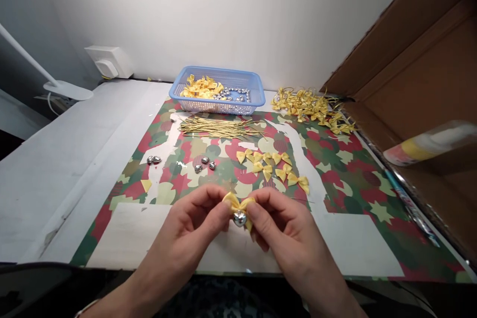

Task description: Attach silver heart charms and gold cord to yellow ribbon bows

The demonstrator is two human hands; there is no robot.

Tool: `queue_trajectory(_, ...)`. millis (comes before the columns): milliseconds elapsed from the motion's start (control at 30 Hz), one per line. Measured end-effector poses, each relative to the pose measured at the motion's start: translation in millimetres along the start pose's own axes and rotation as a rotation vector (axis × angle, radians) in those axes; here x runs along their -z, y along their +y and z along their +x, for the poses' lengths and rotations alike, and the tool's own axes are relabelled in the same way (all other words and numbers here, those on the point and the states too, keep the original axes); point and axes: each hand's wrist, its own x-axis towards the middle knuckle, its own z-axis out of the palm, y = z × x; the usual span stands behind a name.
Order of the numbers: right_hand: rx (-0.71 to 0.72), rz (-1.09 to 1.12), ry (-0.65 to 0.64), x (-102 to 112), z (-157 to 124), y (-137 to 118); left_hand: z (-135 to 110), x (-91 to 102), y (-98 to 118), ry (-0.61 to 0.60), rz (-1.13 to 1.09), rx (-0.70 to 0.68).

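Note:
Between my two hands, over the near edge of the table, is a yellow ribbon bow (234, 201) with a silver heart-shaped bead (239, 218) at its middle. My left hand (197, 223) pinches the bow's left loop between thumb and fingers. The right loop is pinched the same way by my right hand (285, 223). Beyond my hands several loose yellow bows (263, 169) lie to the right. Several silver beads (205, 160) rest ahead and to the left, with a few more beads (153, 159) farther left.
A blue basket (216, 70) holding yellow bows and silver beads stands against the wall. Gold wire stems (219, 127) lie before it. A heap of wired bows (311, 104) is at back right, near a cardboard box (417, 49) and a bottle (428, 144). A white lamp (69, 90) stands left.

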Motion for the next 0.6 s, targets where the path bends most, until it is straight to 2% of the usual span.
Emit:
queue_trajectory(167, -0.199, 0.118, -0.202, 6.6, 1.4, -1.4, 3.4, 23.2, 1.2, -0.086, 0.453, -0.482)
queue_trajectory(233, -0.238, 0.144, -0.265, 7.1, 0.7, -2.1, 6.3, 28.1, 5.5, -0.108, 0.649, -0.595)
queue_trajectory(300, -0.227, 0.098, -0.277, 5.9, -0.9, -2.9, 7.9, 29.5, 10.2, -0.161, 0.751, -0.647)
queue_trajectory(367, -0.172, 0.008, -0.251, 4.2, -3.8, -3.6, 6.9, 28.9, 13.5, -0.212, 0.713, -0.659)
queue_trajectory(433, -0.096, -0.082, -0.194, 3.1, -7.7, -4.3, 3.2, 27.6, 14.9, -0.190, 0.562, -0.652)
queue_trajectory(533, 0.069, -0.189, -0.110, 3.5, -12.6, -4.5, -4.3, 25.9, 13.4, 0.016, 0.337, -0.558)
queue_trajectory(600, 0.209, -0.259, -0.070, 4.7, -13.4, -3.3, -8.4, 24.4, 10.9, 0.115, 0.259, -0.352)
